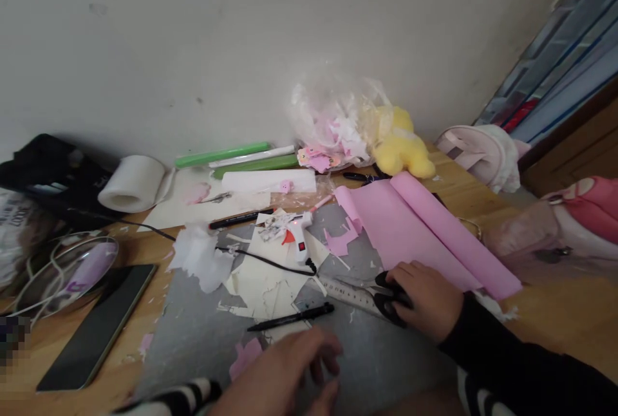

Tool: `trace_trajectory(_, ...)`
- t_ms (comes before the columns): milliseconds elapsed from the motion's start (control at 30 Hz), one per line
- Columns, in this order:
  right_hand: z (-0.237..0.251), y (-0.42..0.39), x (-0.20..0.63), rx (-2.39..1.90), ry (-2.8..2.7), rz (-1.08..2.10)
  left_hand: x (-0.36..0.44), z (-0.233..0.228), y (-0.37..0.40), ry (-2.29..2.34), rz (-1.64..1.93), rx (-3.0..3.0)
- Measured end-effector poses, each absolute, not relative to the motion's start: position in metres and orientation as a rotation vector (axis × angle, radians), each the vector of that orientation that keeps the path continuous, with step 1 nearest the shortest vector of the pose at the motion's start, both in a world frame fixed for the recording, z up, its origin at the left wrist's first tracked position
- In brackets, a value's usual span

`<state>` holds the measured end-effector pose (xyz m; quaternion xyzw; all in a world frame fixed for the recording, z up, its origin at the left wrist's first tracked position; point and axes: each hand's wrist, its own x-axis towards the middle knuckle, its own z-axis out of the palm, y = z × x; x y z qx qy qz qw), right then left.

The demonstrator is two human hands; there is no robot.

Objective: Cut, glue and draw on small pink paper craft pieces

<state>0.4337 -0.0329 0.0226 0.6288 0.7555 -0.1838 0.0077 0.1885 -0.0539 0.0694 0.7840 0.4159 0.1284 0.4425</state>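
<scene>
Hands are seen at the near edge of a grey mat [193, 332]. The left hand [284, 371] is held low, fingers loosely curled, gripping nothing; a black pen [292, 317] lies just beyond its fingertips, apart from them. The right hand [427, 300] is closed over the black handles of a pair of scissors [386, 300], which rest on the mat at the hand's left side, beside a metal ruler [345, 292]. A pink foam sheet [415, 226], partly rolled, is spread just behind the right hand. Paper offcuts [261, 274] and a white glue gun [299, 236] with its black cord are found farther in. A dark tablet [99, 326] lies at the left. A yellow plush toy [400, 145] is set against the wall.
</scene>
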Motion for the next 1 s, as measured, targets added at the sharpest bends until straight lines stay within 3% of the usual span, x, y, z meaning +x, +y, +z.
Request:
trace_trajectory(133, 0.024, -0.041, 0.442, 1.987, 2.365, -0.622, 0.231, 0.086, -0.009, 1.056, 0.158, 1.399)
trace_trajectory(300, 0.021, -0.074, 0.466, 2.121, 2.391, -0.892, 0.277, 0.071, 0.042, 1.148, 0.116, 1.344)
trace_trajectory(367, 0.017, -0.089, 0.479, 2.281, 2.333, -1.280, 0.291, 0.061, 0.053, 1.164, 0.101, 1.354)
trace_trajectory(467, 0.010, -0.104, 0.491, 2.329, 1.962, -2.206, 0.306, 0.048, 0.064, 1.179, 0.082, 1.408)
trace_trajectory(567, 0.004, -0.107, 0.487, 2.029, 1.377, -3.112, 0.316, 0.039, 0.071, 1.190, 0.078, 1.506)
trace_trajectory(633, -0.001, -0.104, 0.478, 1.840, 1.073, -3.405, 0.321, 0.037, 0.076, 1.187, 0.076, 1.583)
trace_trajectory(867, -0.002, -0.084, 0.453, 1.441, 0.691, -3.566, 0.321, 0.035, 0.094, 1.168, 0.106, 1.767)
trace_trajectory(1000, -0.006, -0.072, 0.450, 1.357, 0.651, -3.445, 0.308, 0.036, 0.090, 1.154, 0.203, 1.791)
